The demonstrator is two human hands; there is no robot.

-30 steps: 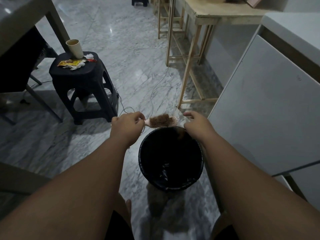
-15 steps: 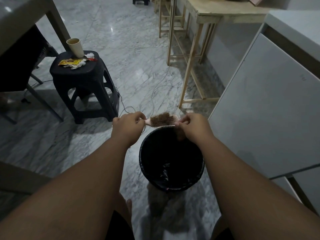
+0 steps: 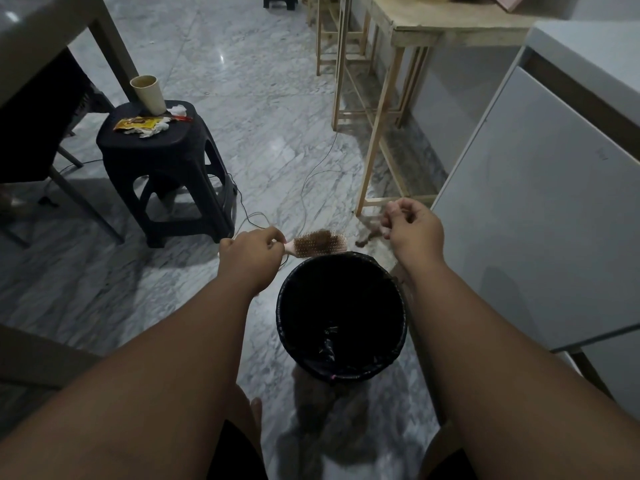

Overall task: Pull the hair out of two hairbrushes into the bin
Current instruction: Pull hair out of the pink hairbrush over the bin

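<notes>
Over the bin (image 3: 279, 317) far rim, my left hand (image 3: 249, 259) grips the hairbrush (image 3: 320, 244); my right hand (image 3: 414, 230) just yanked a pinched hair tuft (image 3: 367, 236) clear, drop next.

floor (image 3: 277, 140): polished grey-veined marble, glossy, throws reflections. stool (image 3: 166, 168): dark moulded plastic, smooth, dull sheen. table frame (image 3: 375, 140): bare pale wood, unfinished, rough-looking. cabinet panel (image 3: 536, 209): white, smooth, matt. bin (image 3: 281, 327): black, lined with a crinkled shiny plastic bag. hairbrush (image 3: 310, 247): pink plastic handle, pale bristles clogged with frizzy brown hair (image 3: 322, 235). cup (image 3: 148, 95): matt paper. wrapper (image 3: 135, 123): glossy yellow; tissue (image 3: 152, 132) crumpled.
</notes>
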